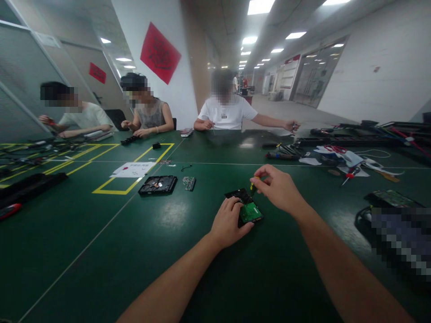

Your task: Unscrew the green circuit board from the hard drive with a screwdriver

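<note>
A hard drive (251, 212) with a green circuit board and a black casing lies on the green table in front of me. My left hand (229, 220) grips it from the left, fingers across the casing and thumb along the near edge, covering part of it. In my right hand (273, 185) is a small screwdriver (252, 186) with a yellow handle, pinched between thumb and fingers. It points down at the drive's far right edge; whether the tip sits in a screw is too small to tell.
Left of the drive are a black open tray (157, 185), a small circuit board (189, 183) and a white paper sheet (132, 169). Cables and tools, including a red screwdriver (350, 175), crowd the right. Three people sit across the table (128, 251).
</note>
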Demonstrator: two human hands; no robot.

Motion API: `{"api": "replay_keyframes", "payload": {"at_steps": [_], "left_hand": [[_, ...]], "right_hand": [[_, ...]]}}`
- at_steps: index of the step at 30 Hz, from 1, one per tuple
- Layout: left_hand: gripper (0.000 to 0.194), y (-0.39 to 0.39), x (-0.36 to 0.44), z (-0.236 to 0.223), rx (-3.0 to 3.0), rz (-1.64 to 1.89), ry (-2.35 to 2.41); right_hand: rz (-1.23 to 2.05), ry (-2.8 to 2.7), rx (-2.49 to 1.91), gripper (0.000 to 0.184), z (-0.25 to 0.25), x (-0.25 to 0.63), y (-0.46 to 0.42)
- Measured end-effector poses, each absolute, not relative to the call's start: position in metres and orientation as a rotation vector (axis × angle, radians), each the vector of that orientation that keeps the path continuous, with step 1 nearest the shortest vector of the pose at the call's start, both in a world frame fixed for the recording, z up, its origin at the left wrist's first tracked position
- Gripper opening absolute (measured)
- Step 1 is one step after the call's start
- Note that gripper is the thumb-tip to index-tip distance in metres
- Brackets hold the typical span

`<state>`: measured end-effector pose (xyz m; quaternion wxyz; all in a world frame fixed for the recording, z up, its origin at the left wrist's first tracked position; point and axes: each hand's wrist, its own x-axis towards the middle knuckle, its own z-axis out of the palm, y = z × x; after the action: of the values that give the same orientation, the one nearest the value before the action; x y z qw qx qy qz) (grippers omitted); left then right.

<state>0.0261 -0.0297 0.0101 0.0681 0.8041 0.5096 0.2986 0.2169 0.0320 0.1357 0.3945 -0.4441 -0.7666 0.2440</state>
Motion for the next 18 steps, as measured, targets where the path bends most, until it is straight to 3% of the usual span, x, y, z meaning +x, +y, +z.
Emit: {"api": "replay_keyframes", "payload": {"at_steps": [5, 14, 18], "left_hand": [[0.056, -0.029, 0.026, 0.008, 2.413, 0.913, 1.521], [0.057, -0.03, 0.027, 0.007, 2.423, 0.9, 1.511], [0.056, -0.029, 0.026, 0.005, 2.425, 0.91, 1.501]], "right_hand": [[1.075, -1.717, -1.016, 0.027, 0.124, 0.217, 0.026], [1.404, -1.585, -0.898, 0.014, 0.124, 0.216, 0.022], [1.301, -1.64, -0.952, 0.016, 0.123, 0.214, 0.023]]}}
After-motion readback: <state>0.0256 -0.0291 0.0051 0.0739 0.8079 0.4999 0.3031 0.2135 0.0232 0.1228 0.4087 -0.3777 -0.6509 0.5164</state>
